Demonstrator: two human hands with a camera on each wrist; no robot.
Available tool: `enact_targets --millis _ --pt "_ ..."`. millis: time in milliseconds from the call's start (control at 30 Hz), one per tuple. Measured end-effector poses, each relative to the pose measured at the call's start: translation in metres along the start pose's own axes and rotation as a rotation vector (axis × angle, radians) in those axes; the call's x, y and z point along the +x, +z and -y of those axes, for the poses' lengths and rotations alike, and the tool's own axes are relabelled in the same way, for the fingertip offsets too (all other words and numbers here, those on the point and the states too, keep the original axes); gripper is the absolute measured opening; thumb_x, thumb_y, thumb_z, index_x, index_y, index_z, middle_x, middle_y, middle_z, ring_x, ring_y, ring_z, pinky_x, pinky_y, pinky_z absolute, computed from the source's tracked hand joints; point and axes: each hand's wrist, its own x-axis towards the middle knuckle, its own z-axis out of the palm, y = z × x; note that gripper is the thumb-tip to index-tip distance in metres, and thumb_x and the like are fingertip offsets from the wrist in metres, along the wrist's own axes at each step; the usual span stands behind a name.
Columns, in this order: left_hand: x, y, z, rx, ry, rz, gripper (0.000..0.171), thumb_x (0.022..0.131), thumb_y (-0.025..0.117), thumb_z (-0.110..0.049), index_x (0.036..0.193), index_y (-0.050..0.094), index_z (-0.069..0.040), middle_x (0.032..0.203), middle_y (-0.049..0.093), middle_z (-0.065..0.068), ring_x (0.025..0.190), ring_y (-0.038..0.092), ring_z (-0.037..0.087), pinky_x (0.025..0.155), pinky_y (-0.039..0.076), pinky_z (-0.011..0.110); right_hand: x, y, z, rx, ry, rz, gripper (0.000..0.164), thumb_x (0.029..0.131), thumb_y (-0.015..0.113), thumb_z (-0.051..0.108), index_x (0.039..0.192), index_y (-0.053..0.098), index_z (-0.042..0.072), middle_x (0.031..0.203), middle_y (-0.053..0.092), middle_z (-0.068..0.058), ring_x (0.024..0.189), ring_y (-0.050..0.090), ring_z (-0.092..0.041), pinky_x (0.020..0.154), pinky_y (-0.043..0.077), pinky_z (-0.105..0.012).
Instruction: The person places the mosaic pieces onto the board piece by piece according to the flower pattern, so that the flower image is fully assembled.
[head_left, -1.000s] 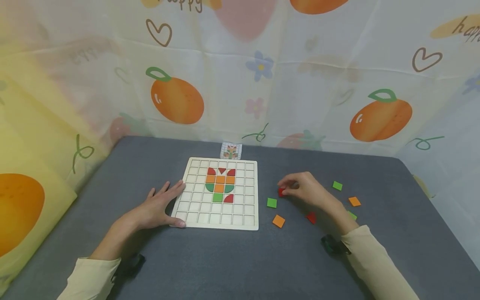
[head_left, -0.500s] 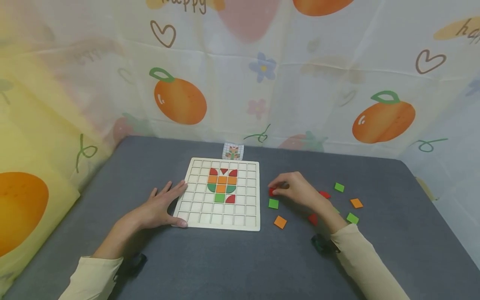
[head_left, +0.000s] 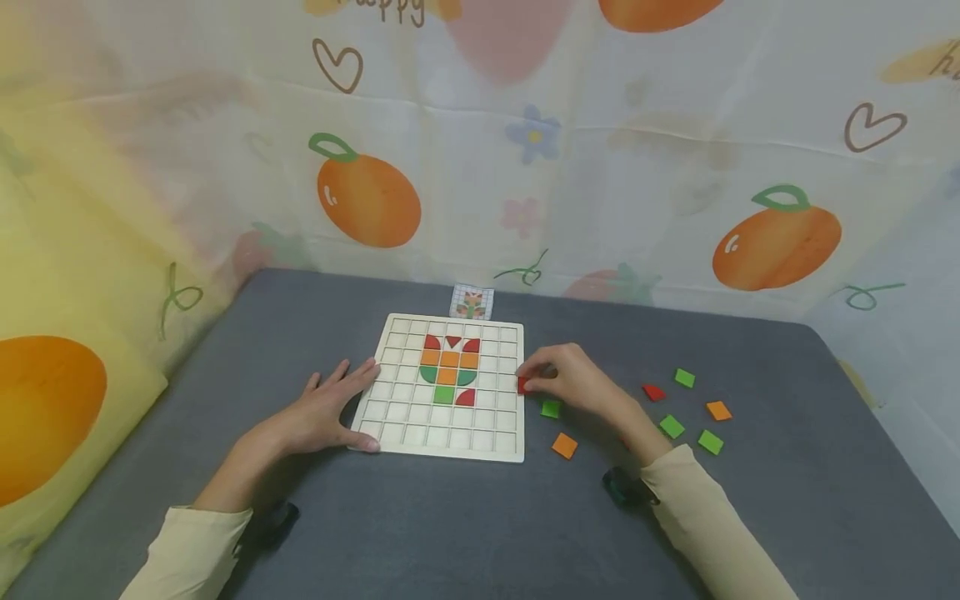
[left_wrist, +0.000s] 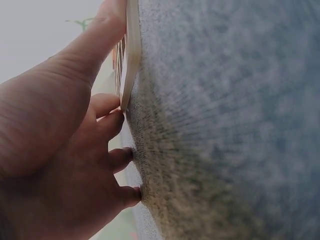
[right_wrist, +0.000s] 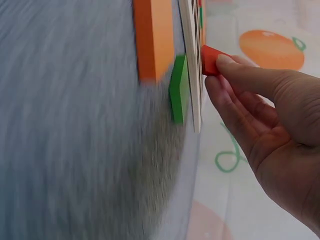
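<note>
A white gridded mosaic board [head_left: 393, 429] lies on the dark grey table, with red, orange and green tiles set in it in a flower shape. My left hand [head_left: 318, 415] spreads along the board's left side, its thumb resting on the near corner and its fingertips at the edge and on the table. Between thumb and fingers, my right hand [head_left: 570, 377] pinches a small red tile [right_wrist: 211, 59] at the board's right edge. Its fingers cover much of that tile in the head view. Under this hand, a green tile [head_left: 551, 409] lies beside the board.
An orange tile [head_left: 565, 446] lies right of the board's near corner. Farther right are a red tile [head_left: 654, 392], another orange tile [head_left: 718, 411] and several green tiles [head_left: 711, 442]. A small pattern card [head_left: 472, 302] lies behind the board, before a fruit-printed curtain [head_left: 600, 167].
My right hand has moved left with the red tile, from the loose tiles to the board's right edge. My left hand stays at the board as the head view shifts slightly.
</note>
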Motion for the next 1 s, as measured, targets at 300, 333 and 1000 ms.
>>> enact_targets --millis 300,333,1000 --pt "0.001 -0.001 -0.003 0.002 0.011 0.011 0.118 0.067 0.084 -0.053 0.155 0.024 -0.005 0.162 0.016 0.018 0.145 0.004 0.05 0.108 -0.002 0.07 0.015 0.012 0.017 -0.003 -0.011 0.032 0.018 0.087 0.074 0.01 0.105 0.075 0.006 0.099 0.073 0.0 0.088 0.064 -0.011 0.078 0.054 -0.027" --pt "0.0 -0.001 -0.003 0.001 0.011 0.011 0.117 0.067 0.084 -0.053 0.155 0.024 -0.004 0.162 0.016 0.018 0.145 0.003 0.05 0.108 -0.002 0.07 0.017 0.012 0.019 -0.006 -0.019 0.033 0.018 0.088 0.074 0.01 0.105 0.075 0.006 0.098 0.073 0.001 0.087 0.064 -0.011 0.078 0.054 -0.027" --pt "0.001 -0.001 -0.002 -0.006 0.007 0.01 0.117 0.067 0.084 -0.053 0.155 0.024 -0.005 0.162 0.015 0.018 0.145 0.003 0.05 0.107 -0.003 0.071 0.053 0.04 0.048 0.011 -0.121 0.075 0.021 0.086 0.075 0.007 0.106 0.074 0.003 0.093 0.073 -0.003 0.084 0.065 -0.012 0.075 0.052 -0.024"
